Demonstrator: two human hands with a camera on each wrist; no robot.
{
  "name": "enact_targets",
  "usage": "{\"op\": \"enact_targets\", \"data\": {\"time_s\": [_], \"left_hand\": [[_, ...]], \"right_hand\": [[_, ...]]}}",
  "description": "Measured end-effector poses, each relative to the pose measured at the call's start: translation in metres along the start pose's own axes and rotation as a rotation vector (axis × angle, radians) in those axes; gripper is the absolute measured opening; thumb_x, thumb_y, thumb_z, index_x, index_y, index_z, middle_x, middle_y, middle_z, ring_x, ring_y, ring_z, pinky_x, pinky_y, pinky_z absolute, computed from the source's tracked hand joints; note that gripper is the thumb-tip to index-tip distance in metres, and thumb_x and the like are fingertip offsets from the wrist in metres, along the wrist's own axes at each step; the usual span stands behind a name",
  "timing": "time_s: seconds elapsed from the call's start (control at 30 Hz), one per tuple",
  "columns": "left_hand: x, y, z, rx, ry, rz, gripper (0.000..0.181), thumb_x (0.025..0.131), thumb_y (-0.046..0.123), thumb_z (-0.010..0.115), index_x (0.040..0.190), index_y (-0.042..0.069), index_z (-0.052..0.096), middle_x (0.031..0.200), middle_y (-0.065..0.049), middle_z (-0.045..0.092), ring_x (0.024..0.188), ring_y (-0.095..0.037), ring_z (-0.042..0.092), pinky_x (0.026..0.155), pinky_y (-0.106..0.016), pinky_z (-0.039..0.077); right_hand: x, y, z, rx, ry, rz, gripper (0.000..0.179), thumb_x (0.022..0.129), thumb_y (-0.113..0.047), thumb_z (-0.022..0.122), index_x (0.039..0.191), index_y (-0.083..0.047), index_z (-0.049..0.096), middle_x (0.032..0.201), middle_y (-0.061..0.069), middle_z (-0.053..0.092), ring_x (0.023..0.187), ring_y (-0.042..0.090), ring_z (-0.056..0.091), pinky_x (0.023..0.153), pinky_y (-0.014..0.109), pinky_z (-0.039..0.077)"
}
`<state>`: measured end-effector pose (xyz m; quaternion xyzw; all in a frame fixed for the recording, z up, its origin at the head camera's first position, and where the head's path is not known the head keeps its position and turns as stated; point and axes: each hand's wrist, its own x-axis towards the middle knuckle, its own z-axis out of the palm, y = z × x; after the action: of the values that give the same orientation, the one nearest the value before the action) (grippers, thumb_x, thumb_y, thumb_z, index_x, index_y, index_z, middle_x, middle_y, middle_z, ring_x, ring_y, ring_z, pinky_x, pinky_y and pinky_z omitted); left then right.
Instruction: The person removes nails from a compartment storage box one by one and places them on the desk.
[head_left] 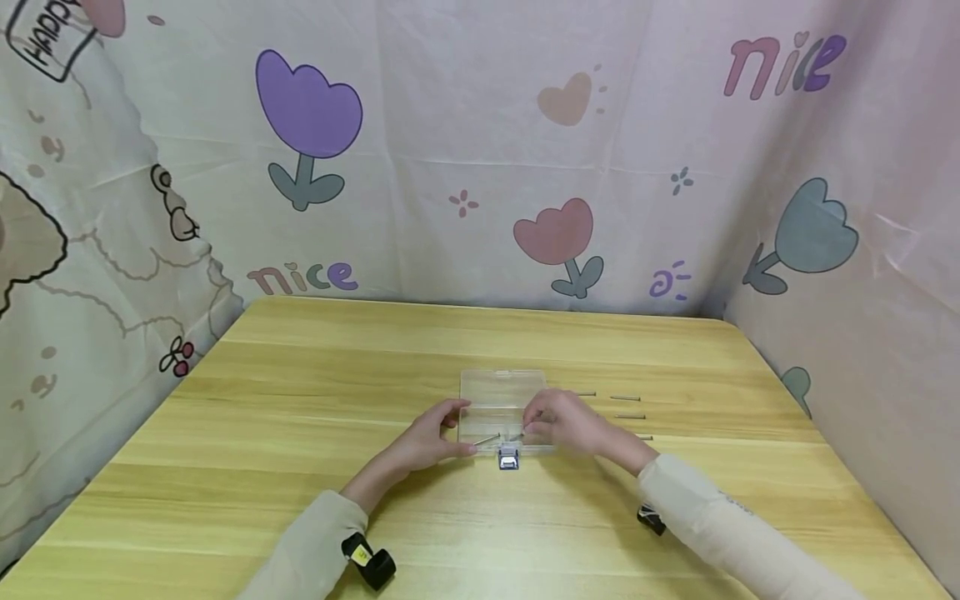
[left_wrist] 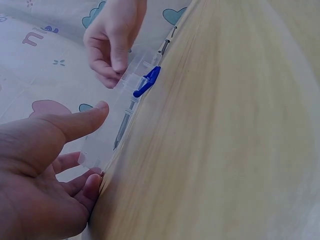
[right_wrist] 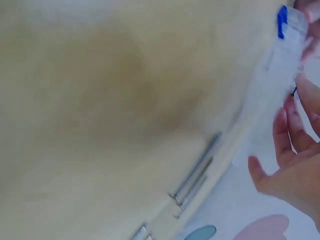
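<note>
A clear plastic box (head_left: 501, 386) lies on the table with its lid raised back and a blue latch (head_left: 508, 457) at its front. My left hand (head_left: 429, 435) holds the box's left end, thumb near the front corner and fingers at the side. Inside the box lies a nail (head_left: 486, 439), which shows through the wall in the left wrist view. Over the right half of the box, my right hand (head_left: 566, 421) pinches a thin nail (right_wrist: 294, 92) between thumb and fingertips; most of it is hidden by the fingers.
To the right of the box, several loose nails (head_left: 630, 417) lie on the wooden table (head_left: 337, 358), some partly behind the right hand and forearm. A printed cloth (head_left: 435, 108) hangs along the table's back and sides. Black wrist cameras (head_left: 369, 563) sit at both cuffs.
</note>
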<state>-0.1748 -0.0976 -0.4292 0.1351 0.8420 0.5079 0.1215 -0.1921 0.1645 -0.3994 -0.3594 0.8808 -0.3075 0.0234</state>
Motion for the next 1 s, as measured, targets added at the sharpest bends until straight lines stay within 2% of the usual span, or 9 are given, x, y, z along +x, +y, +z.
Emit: {"op": "enact_targets", "data": {"time_s": [0.1, 0.2, 0.33, 0.47, 0.57, 0.8, 1.0], "left_hand": [[0.000, 0.000, 0.000, 0.000, 0.000, 0.002, 0.069, 0.078, 0.014, 0.081, 0.138, 0.004, 0.048, 0.128, -0.010, 0.052, 0.113, -0.028, 0.047, 0.094, -0.045, 0.040], [0.000, -0.001, 0.000, 0.003, -0.001, 0.004, 0.069, 0.079, 0.014, 0.081, 0.138, 0.004, 0.048, 0.128, -0.010, 0.052, 0.113, -0.027, 0.047, 0.093, -0.045, 0.040], [0.001, -0.001, 0.000, 0.004, -0.002, 0.007, 0.069, 0.078, 0.014, 0.081, 0.139, 0.004, 0.048, 0.127, -0.009, 0.052, 0.113, -0.027, 0.047, 0.093, -0.044, 0.040], [0.000, -0.001, 0.000, 0.000, 0.001, 0.002, 0.070, 0.078, 0.015, 0.081, 0.139, 0.005, 0.048, 0.127, -0.009, 0.052, 0.112, -0.027, 0.047, 0.093, -0.044, 0.040], [0.000, -0.001, 0.000, -0.007, 0.003, -0.006, 0.070, 0.078, 0.015, 0.082, 0.139, 0.005, 0.048, 0.127, -0.009, 0.052, 0.112, -0.027, 0.047, 0.093, -0.044, 0.040], [-0.001, -0.002, 0.000, -0.009, 0.000, -0.014, 0.071, 0.078, 0.017, 0.081, 0.139, 0.006, 0.048, 0.127, -0.008, 0.052, 0.113, -0.026, 0.046, 0.093, -0.044, 0.040], [0.000, -0.003, -0.001, -0.014, -0.006, -0.012, 0.071, 0.079, 0.017, 0.081, 0.140, 0.006, 0.047, 0.127, -0.008, 0.051, 0.113, -0.026, 0.046, 0.093, -0.044, 0.040]], "right_hand": [[0.001, -0.001, -0.009, 0.048, 0.003, 0.045, 0.002, 0.089, -0.007, 0.068, 0.090, -0.005, 0.069, 0.087, -0.004, 0.066, 0.085, 0.012, 0.060, 0.081, 0.033, 0.050], [0.001, 0.000, -0.018, 0.065, 0.012, 0.053, 0.004, 0.090, -0.006, 0.067, 0.091, -0.003, 0.068, 0.085, -0.004, 0.066, 0.081, 0.009, 0.060, 0.078, 0.030, 0.051], [0.000, 0.005, -0.028, 0.045, 0.029, 0.034, 0.010, 0.088, -0.001, 0.068, 0.096, 0.003, 0.069, 0.085, 0.001, 0.068, 0.078, 0.011, 0.061, 0.074, 0.028, 0.051], [-0.003, 0.011, -0.036, 0.015, 0.036, 0.058, 0.014, 0.088, -0.002, 0.068, 0.101, 0.004, 0.071, 0.093, 0.006, 0.070, 0.082, 0.015, 0.063, 0.075, 0.029, 0.052], [-0.006, 0.018, -0.043, 0.006, 0.032, 0.092, 0.012, 0.089, -0.004, 0.067, 0.099, 0.001, 0.073, 0.096, 0.006, 0.071, 0.085, 0.016, 0.064, 0.076, 0.031, 0.051], [-0.016, 0.041, -0.055, -0.031, 0.056, 0.151, 0.007, 0.089, -0.004, 0.068, 0.093, -0.002, 0.073, 0.091, 0.002, 0.070, 0.082, 0.014, 0.063, 0.075, 0.034, 0.052], [-0.025, 0.058, -0.067, -0.054, 0.068, 0.224, 0.006, 0.089, -0.002, 0.067, 0.092, -0.001, 0.072, 0.089, 0.004, 0.070, 0.082, 0.018, 0.062, 0.077, 0.040, 0.051]]}}
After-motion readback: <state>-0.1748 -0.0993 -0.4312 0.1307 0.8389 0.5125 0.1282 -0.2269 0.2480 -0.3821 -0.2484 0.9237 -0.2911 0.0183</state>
